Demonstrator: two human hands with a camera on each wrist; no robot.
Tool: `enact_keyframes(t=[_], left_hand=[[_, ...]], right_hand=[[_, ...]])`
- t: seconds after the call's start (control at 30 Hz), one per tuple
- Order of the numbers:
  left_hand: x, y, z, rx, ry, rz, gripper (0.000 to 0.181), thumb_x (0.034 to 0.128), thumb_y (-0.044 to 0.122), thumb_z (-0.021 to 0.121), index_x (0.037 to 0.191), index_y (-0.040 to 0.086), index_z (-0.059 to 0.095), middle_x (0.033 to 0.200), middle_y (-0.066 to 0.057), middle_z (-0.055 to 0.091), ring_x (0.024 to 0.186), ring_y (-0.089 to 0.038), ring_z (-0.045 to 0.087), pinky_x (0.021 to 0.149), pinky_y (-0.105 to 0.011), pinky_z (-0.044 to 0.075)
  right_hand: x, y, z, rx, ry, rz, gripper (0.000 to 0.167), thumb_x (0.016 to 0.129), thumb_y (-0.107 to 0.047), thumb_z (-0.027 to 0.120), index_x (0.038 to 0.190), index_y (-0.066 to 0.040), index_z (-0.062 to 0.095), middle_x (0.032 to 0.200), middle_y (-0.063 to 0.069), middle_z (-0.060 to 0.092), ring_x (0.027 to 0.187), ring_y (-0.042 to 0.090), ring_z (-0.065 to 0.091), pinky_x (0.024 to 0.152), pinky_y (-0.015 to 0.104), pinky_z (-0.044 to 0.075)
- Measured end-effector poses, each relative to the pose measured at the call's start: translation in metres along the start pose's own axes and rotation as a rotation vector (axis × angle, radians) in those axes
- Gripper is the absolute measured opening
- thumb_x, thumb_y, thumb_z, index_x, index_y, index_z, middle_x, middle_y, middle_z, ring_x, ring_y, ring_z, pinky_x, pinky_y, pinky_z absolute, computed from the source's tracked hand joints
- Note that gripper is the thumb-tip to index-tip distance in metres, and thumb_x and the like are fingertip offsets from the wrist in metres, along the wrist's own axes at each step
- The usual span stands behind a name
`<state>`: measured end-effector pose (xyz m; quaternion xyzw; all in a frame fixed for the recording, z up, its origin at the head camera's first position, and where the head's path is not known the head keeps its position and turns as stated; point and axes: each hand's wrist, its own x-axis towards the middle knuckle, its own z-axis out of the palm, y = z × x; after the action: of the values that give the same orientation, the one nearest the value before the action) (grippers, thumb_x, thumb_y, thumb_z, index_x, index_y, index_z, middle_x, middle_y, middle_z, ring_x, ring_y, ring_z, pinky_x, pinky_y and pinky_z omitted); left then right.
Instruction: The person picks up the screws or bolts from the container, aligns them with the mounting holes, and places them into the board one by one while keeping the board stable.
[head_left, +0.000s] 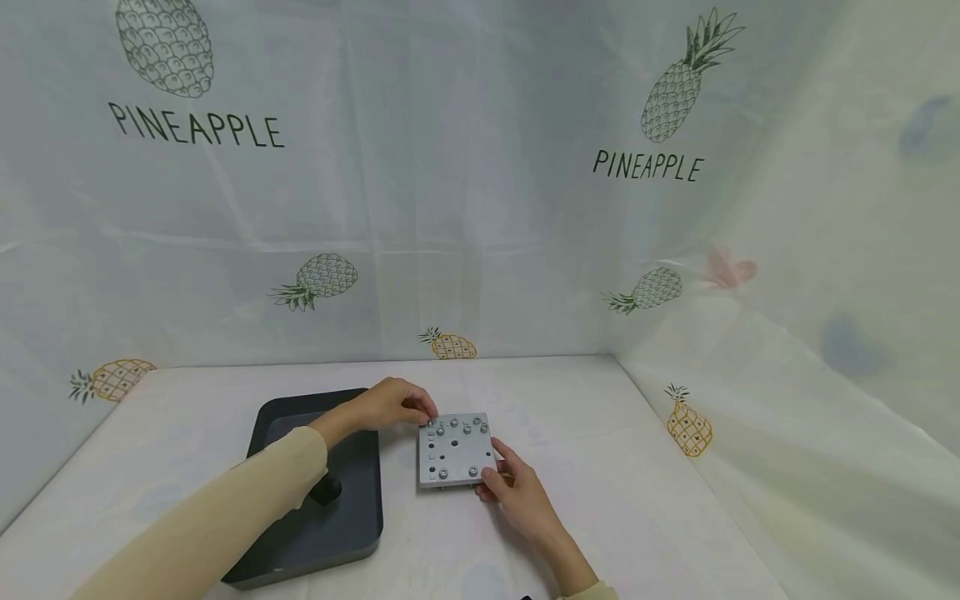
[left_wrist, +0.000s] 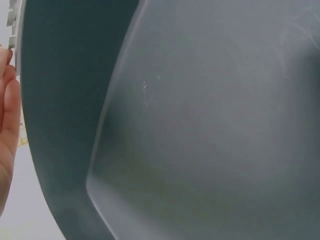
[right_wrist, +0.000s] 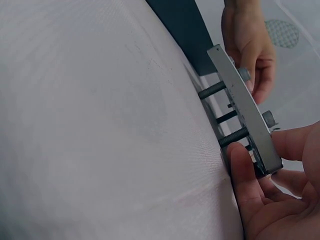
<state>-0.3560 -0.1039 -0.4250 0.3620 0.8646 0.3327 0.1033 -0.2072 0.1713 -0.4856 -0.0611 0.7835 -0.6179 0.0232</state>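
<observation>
A square silver metal plate (head_left: 459, 454) with several bolts and holes lies face up at the table's middle. The right hand (head_left: 519, 493) grips its near right corner, thumb on top. At the far left corner is the left hand (head_left: 392, 403), its fingers bent down at the plate's edge. In the right wrist view the plate (right_wrist: 250, 112) shows edge-on, bolt shanks sticking out below; the right hand (right_wrist: 280, 185) pinches one end, and the left hand (right_wrist: 250, 50) is at the other. Only part of the left hand (left_wrist: 7, 125) shows in the left wrist view.
A dark tray (head_left: 352, 508) stands left of the plate, under the left forearm, with a small black object (head_left: 326, 489) in it. White cloth with pineapple drawings hangs behind and to the right. A small dark item (head_left: 527, 597) shows at the bottom edge.
</observation>
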Motion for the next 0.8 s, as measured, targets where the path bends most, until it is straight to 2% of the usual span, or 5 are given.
enact_keyframes(t=[0.2,0.3,0.53,0.67,0.8], left_hand=[[-0.018,0.000,-0.018,-0.017,-0.024,0.002,0.014,0.0998,0.015,0.076,0.113,0.015,0.079,0.108,0.000,0.078,0.095,-0.009,0.069,0.086,-0.031,0.056],[-0.035,0.006,-0.034,-0.034,-0.041,-0.008,0.014,0.1005,0.017,0.076,0.114,0.016,0.078,0.111,-0.004,0.078,0.097,-0.011,0.071,0.087,-0.032,0.057],[-0.085,0.012,-0.072,0.041,-0.147,0.042,0.017,0.0985,0.019,0.078,0.115,0.020,0.076,0.106,0.006,0.076,0.098,-0.009,0.071,0.087,-0.029,0.059],[-0.109,0.006,-0.081,0.063,-0.173,0.030,0.018,0.0975,0.018,0.079,0.115,0.022,0.076,0.107,0.007,0.075,0.098,-0.008,0.071,0.086,-0.029,0.059],[-0.131,-0.002,-0.081,0.065,-0.183,0.011,0.018,0.0957,0.016,0.080,0.111,0.023,0.075,0.106,0.006,0.074,0.095,-0.007,0.069,0.082,-0.028,0.059]], right_hand=[[-0.001,-0.001,0.001,-0.018,0.001,0.013,0.063,0.109,-0.012,0.061,0.164,0.001,0.033,0.123,0.018,0.065,0.095,0.020,0.071,0.083,0.028,0.061],[0.000,-0.001,0.000,-0.042,0.009,0.019,0.063,0.109,-0.014,0.061,0.164,-0.001,0.034,0.122,0.018,0.065,0.094,0.019,0.071,0.082,0.027,0.061],[0.002,0.000,0.000,-0.046,0.014,0.005,0.063,0.109,-0.013,0.061,0.164,0.001,0.032,0.121,0.017,0.065,0.095,0.022,0.071,0.083,0.029,0.061],[0.001,-0.002,0.000,-0.047,0.016,0.010,0.063,0.109,-0.014,0.061,0.164,0.000,0.033,0.121,0.017,0.065,0.095,0.020,0.071,0.083,0.028,0.061],[-0.001,-0.002,0.001,-0.048,0.011,0.020,0.063,0.109,-0.015,0.061,0.164,-0.001,0.033,0.122,0.018,0.065,0.094,0.019,0.071,0.084,0.027,0.061]])
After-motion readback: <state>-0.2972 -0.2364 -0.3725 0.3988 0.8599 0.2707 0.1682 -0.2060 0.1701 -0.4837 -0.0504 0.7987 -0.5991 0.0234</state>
